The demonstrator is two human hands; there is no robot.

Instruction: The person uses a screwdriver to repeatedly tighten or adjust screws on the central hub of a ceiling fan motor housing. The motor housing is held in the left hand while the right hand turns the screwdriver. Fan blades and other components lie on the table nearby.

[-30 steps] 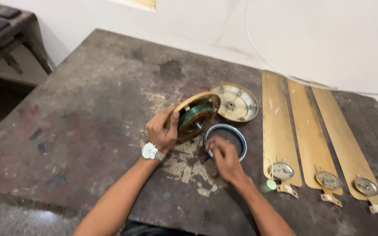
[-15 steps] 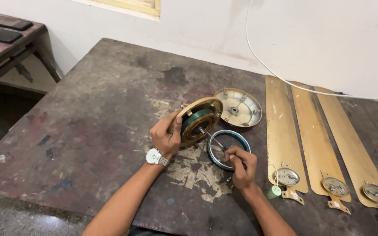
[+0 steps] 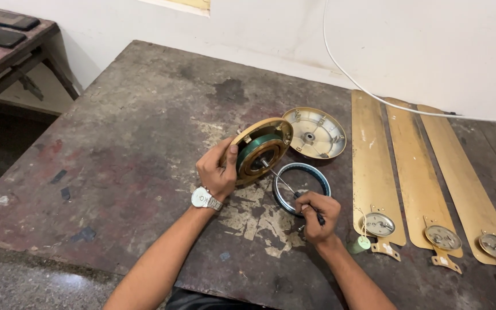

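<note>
My left hand [image 3: 216, 170] is clamped on the gold rim of the fan motor housing [image 3: 258, 150], tilting it on edge on the worn table [image 3: 116, 143]. My right hand [image 3: 316, 215] is closed around a screwdriver [image 3: 290, 190], its tip at the motor's centre. I judge I'm working a fastener there; next calls for steady, straight pressure. Right of these lie a blue ring [image 3: 301, 181], a gold cover [image 3: 314, 132] and 3 blades [image 3: 417, 172].

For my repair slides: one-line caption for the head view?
Left hand tilts a fan motor; right hand works a screwdriver into its centre.
</note>
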